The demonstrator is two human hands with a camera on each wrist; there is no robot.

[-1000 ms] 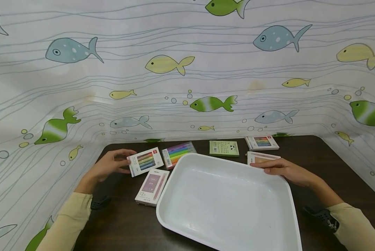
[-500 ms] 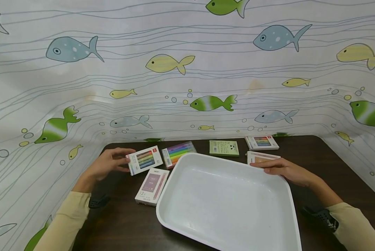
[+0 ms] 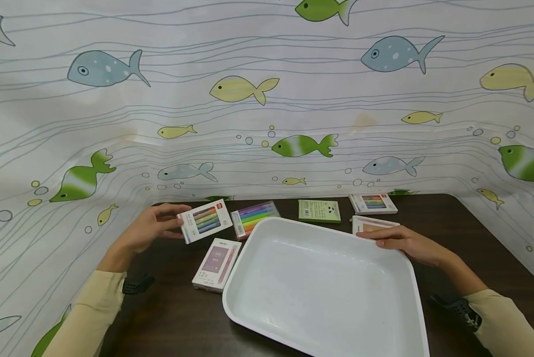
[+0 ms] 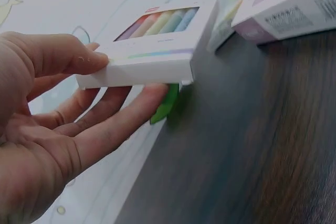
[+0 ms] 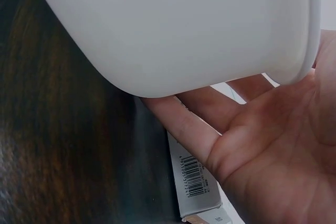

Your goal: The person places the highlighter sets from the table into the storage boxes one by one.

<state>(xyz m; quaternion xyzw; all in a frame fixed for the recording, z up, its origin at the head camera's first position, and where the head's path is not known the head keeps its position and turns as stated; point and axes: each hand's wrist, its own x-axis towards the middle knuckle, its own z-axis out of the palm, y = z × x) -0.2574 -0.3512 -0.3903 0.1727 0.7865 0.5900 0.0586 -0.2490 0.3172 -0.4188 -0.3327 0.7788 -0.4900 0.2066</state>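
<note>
My left hand [image 3: 144, 230] pinches a white windowed box [image 3: 206, 221] of coloured sticks by its left end. In the left wrist view the thumb lies on the top of this box [image 4: 163, 32] and the fingers are beneath, with the box lifted and tilted. At the far right corner of a large white tray [image 3: 325, 287], my right hand [image 3: 412, 245] grips the rim. The right wrist view shows the fingers against the outside of the tray wall [image 5: 178, 35], the thumb partly hidden by the rim. Nothing lies in the visible part of the tray.
Left of the tray are a pink-and-white box [image 3: 216, 264] and a clear pack of bright pens [image 3: 255, 218]. Behind it lie a green panda packet [image 3: 319, 210] and another windowed box [image 3: 373, 203]. A pale box [image 3: 369, 222] sits partly behind the right hand. A fish-print curtain [image 3: 249, 124] backs the table.
The left hand has raised the windowed box slightly off the table and tipped it a little. The right hand and the tray have stayed put.
</note>
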